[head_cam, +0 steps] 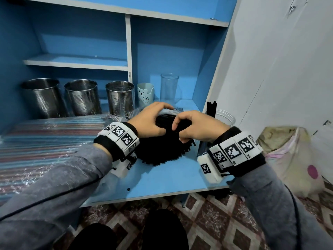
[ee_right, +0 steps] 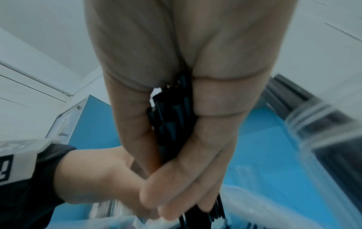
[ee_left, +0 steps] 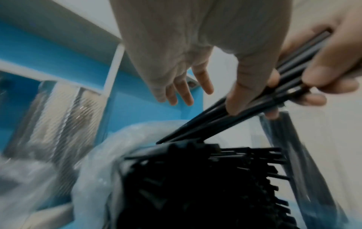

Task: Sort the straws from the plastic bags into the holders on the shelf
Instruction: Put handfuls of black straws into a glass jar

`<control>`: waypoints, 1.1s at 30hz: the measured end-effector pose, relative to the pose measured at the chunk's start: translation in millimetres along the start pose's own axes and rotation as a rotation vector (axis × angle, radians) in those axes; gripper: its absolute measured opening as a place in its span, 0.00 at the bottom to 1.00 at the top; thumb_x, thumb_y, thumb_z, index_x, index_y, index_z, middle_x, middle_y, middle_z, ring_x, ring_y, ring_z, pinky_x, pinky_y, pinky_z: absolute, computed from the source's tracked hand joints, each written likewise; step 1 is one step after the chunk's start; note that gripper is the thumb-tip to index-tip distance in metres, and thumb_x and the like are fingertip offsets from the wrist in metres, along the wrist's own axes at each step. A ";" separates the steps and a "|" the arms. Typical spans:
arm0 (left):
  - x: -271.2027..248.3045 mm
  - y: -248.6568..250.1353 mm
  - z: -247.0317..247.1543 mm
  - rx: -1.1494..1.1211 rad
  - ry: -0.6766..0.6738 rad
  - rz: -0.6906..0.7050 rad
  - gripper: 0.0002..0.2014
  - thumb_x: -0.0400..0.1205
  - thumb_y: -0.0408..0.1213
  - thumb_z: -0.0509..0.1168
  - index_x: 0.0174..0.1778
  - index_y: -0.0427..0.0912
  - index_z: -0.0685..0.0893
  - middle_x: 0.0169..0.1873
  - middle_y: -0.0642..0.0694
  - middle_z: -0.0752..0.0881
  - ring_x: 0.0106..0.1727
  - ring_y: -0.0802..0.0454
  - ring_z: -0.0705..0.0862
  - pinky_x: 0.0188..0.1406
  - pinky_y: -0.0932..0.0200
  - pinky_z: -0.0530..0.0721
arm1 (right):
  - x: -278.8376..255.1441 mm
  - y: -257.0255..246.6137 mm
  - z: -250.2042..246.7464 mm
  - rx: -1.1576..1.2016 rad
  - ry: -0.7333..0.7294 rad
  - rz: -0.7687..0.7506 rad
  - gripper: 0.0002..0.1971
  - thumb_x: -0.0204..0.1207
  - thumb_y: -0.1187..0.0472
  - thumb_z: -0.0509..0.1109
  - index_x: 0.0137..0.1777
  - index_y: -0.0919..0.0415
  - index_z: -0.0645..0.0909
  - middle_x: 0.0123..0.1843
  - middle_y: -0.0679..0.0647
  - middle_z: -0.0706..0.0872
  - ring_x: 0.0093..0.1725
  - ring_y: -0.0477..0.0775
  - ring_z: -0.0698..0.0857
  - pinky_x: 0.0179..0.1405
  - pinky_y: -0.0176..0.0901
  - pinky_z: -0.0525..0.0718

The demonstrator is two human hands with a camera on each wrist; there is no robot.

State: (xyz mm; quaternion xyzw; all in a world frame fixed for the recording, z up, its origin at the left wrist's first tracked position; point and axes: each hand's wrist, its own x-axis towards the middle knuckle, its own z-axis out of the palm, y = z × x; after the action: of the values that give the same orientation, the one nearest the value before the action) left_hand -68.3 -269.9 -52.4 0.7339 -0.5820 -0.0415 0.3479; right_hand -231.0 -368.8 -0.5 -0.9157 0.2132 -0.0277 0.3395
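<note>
Right hand (head_cam: 196, 128): grasping a few black straws (ee_left: 245, 106) | Left hand (head_cam: 149, 123): fingers extended, thumb on same straws | Straw pile (head_cam: 160, 147): on blue shelf (head_cam: 167, 179), partly in plastic bag (ee_left: 109, 155)

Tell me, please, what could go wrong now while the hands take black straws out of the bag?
1. The right hand grips only a thin bunch of black straws; some may slip out onto the floor.
2. The black straw pile lies near the shelf edge, so pulling could drag straws over it.
3. The left hand hovers over the pile with fingers spread, so the plastic bag may shift.
</note>
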 end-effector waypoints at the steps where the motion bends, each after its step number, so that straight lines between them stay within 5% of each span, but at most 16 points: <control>1: 1.6 5.0 3.4 0.050 -0.030 0.038 0.36 0.67 0.31 0.77 0.73 0.43 0.75 0.68 0.44 0.78 0.72 0.49 0.73 0.76 0.59 0.67 | -5.3 -3.4 -4.6 -0.033 -0.017 -0.002 0.12 0.70 0.73 0.70 0.48 0.57 0.84 0.33 0.54 0.87 0.33 0.51 0.88 0.45 0.46 0.87; 5: 4.1 24.4 21.0 0.102 -0.037 0.157 0.33 0.65 0.41 0.81 0.66 0.41 0.79 0.61 0.45 0.82 0.65 0.46 0.78 0.69 0.47 0.74 | -32.1 -16.5 -21.8 -0.159 -0.094 -0.040 0.12 0.70 0.72 0.71 0.49 0.56 0.83 0.27 0.45 0.82 0.27 0.45 0.83 0.27 0.30 0.77; 9: 0.4 42.2 30.3 -0.069 0.105 0.189 0.20 0.68 0.45 0.73 0.54 0.41 0.85 0.48 0.48 0.90 0.51 0.52 0.87 0.52 0.49 0.84 | -55.0 -24.5 -39.1 -0.123 -0.092 -0.126 0.16 0.74 0.69 0.73 0.59 0.53 0.84 0.44 0.47 0.85 0.37 0.45 0.83 0.39 0.31 0.82; 12: -1.1 59.3 37.3 -0.128 0.169 0.152 0.14 0.74 0.48 0.70 0.50 0.45 0.85 0.42 0.51 0.90 0.45 0.53 0.88 0.46 0.52 0.85 | -68.8 -23.5 -52.3 -0.122 0.144 -0.235 0.20 0.72 0.53 0.79 0.64 0.43 0.83 0.50 0.43 0.85 0.43 0.36 0.83 0.47 0.26 0.78; 14: 0.1 68.8 45.2 -0.317 0.197 0.124 0.06 0.77 0.42 0.73 0.41 0.52 0.82 0.33 0.63 0.85 0.36 0.66 0.83 0.40 0.64 0.81 | -73.1 -23.5 -56.4 -0.085 0.386 -0.310 0.20 0.69 0.45 0.79 0.61 0.40 0.83 0.56 0.45 0.84 0.52 0.38 0.83 0.56 0.30 0.78; 17: 0.7 80.7 63.3 -0.576 0.175 0.033 0.16 0.79 0.34 0.74 0.32 0.52 0.75 0.21 0.65 0.76 0.25 0.69 0.73 0.28 0.74 0.71 | -72.3 -23.4 -52.3 0.030 0.568 -0.418 0.15 0.73 0.51 0.77 0.59 0.48 0.84 0.56 0.44 0.84 0.56 0.37 0.81 0.59 0.31 0.78; 23: -8.6 69.9 104.1 -0.756 0.105 -0.171 0.13 0.75 0.25 0.75 0.34 0.43 0.78 0.29 0.53 0.81 0.31 0.61 0.79 0.39 0.64 0.77 | -53.4 -4.2 -24.9 -0.086 0.530 -0.358 0.12 0.80 0.65 0.68 0.60 0.57 0.87 0.58 0.51 0.87 0.58 0.44 0.82 0.62 0.31 0.74; 30: -10.5 49.3 125.1 -0.736 0.038 -0.259 0.09 0.75 0.32 0.76 0.35 0.44 0.83 0.30 0.51 0.84 0.35 0.56 0.82 0.44 0.58 0.81 | -46.3 9.4 -16.5 -0.113 0.463 -0.291 0.10 0.79 0.54 0.72 0.55 0.57 0.88 0.53 0.48 0.87 0.57 0.47 0.83 0.59 0.34 0.74; 33: -8.7 53.1 120.4 -0.687 0.043 -0.247 0.11 0.79 0.42 0.73 0.31 0.47 0.83 0.27 0.52 0.85 0.33 0.58 0.84 0.43 0.58 0.82 | -46.9 10.2 -19.7 0.012 0.496 -0.272 0.23 0.72 0.47 0.78 0.64 0.54 0.83 0.60 0.46 0.82 0.61 0.44 0.82 0.62 0.36 0.79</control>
State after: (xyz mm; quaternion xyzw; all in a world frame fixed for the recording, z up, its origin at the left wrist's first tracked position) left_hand -171.0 -322.2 -116.5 0.6396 -0.4336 -0.2609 0.5787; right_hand -281.2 -368.4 12.5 -0.8990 0.1646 -0.2976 0.2758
